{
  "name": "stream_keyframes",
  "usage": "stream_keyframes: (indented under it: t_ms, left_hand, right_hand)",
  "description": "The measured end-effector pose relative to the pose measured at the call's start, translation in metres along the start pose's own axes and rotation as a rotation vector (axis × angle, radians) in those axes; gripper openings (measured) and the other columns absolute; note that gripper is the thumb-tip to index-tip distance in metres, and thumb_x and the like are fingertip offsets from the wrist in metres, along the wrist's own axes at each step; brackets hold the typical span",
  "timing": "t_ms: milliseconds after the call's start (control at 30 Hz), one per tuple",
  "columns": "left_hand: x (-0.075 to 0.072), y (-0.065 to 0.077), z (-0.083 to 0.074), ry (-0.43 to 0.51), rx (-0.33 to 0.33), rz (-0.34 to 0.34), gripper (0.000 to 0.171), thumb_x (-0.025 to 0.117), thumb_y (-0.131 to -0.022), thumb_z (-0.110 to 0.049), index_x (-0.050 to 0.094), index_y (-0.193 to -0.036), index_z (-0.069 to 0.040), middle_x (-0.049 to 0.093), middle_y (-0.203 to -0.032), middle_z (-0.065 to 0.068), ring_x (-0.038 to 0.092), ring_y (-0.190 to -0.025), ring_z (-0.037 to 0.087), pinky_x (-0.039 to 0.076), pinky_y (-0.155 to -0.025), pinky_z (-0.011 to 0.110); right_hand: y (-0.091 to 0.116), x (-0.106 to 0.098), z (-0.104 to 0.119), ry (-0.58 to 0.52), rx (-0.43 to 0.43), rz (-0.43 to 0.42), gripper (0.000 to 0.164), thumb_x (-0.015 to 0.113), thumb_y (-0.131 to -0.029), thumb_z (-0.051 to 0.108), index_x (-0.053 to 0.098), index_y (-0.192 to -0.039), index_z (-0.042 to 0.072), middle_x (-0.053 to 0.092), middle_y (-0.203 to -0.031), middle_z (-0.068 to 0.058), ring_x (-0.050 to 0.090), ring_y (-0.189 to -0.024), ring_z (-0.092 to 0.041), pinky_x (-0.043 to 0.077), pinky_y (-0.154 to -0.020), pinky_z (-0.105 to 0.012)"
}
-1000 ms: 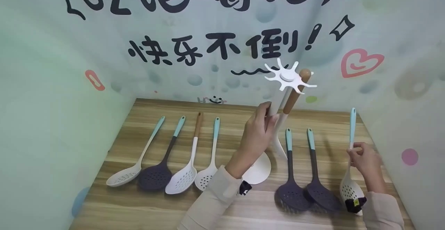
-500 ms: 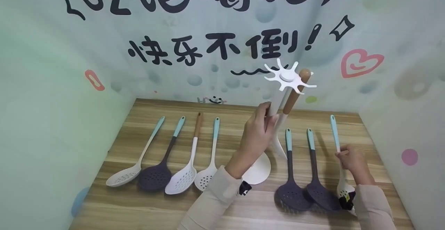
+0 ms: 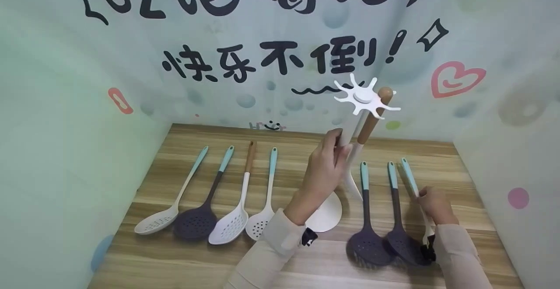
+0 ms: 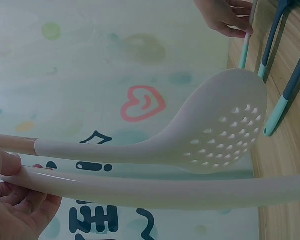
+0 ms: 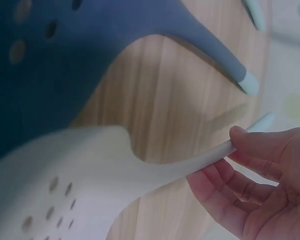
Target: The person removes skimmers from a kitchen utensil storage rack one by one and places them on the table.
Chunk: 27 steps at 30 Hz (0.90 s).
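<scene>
In the head view my left hand grips the white pole of a utensil rack with a star-shaped top and round base. A white slotted spoon with a wooden handle hangs from the top; its perforated bowl shows beside the pole in the left wrist view. My right hand pinches the stem of a white slotted spoon with a turquoise handle. Its bowl is mostly hidden by the wrist in the head view. A dark slotted spoon lies close to its left.
Another dark slotted spoon lies right of the rack. Left of the rack lie several more: white, dark, white with wooden handle, white with turquoise handle. A printed cloth wall borders the wooden table.
My right hand has moved left with the white slotted spoon, bringing it next to the dark one. Its handle end has come lower and tilts left. My left hand and the rack stay put.
</scene>
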<state>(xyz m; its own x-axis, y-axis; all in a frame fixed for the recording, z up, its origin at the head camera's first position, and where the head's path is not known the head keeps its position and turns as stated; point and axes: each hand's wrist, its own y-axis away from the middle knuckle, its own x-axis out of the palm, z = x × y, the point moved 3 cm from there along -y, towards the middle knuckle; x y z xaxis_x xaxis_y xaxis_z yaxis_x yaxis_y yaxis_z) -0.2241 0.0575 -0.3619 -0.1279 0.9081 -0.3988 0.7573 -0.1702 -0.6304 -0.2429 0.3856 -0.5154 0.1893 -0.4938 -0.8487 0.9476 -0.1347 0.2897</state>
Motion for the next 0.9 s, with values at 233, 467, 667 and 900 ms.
stream_keyframes:
  t_ms: [233,467,667,900]
  left_hand:
    - [0.001,0.0,0.0,0.009,-0.007,0.008,0.036,0.044,-0.099,-0.026,0.041,-0.124,-0.001,0.058,-0.11,0.014,0.062,-0.103,0.019,0.051,-0.087,0.021]
    - [0.001,0.0,0.001,0.011,0.003,0.0,0.035,0.044,-0.099,-0.025,0.041,-0.124,0.0,0.058,-0.111,0.015,0.062,-0.104,0.02,0.05,-0.088,0.021]
    - [0.002,0.0,0.001,0.014,-0.003,0.007,0.035,0.043,-0.099,-0.025,0.04,-0.124,-0.001,0.058,-0.111,0.015,0.061,-0.105,0.02,0.05,-0.088,0.021]
    - [0.001,0.0,0.001,-0.002,-0.001,-0.001,0.034,0.044,-0.099,-0.024,0.041,-0.123,0.0,0.058,-0.11,0.015,0.062,-0.102,0.02,0.052,-0.086,0.023]
  right_hand:
    - [0.002,0.007,0.002,0.04,-0.005,-0.013,0.032,0.053,-0.087,0.004,0.053,-0.107,-0.021,0.059,-0.097,-0.035,0.061,-0.078,-0.033,0.052,-0.062,-0.038]
    - [0.002,0.009,0.002,0.037,-0.021,-0.014,0.032,0.057,-0.086,0.004,0.054,-0.105,-0.021,0.059,-0.096,-0.035,0.061,-0.078,-0.034,0.052,-0.063,-0.039]
    - [0.002,0.006,0.001,0.015,-0.014,0.008,0.033,0.056,-0.086,0.005,0.053,-0.107,-0.021,0.058,-0.099,-0.036,0.061,-0.079,-0.034,0.053,-0.063,-0.038]
    - [0.003,0.001,0.011,0.048,-0.002,0.025,0.045,0.05,-0.09,0.014,0.043,-0.123,-0.017,0.048,-0.117,-0.039,0.055,-0.097,-0.045,0.049,-0.077,-0.049]
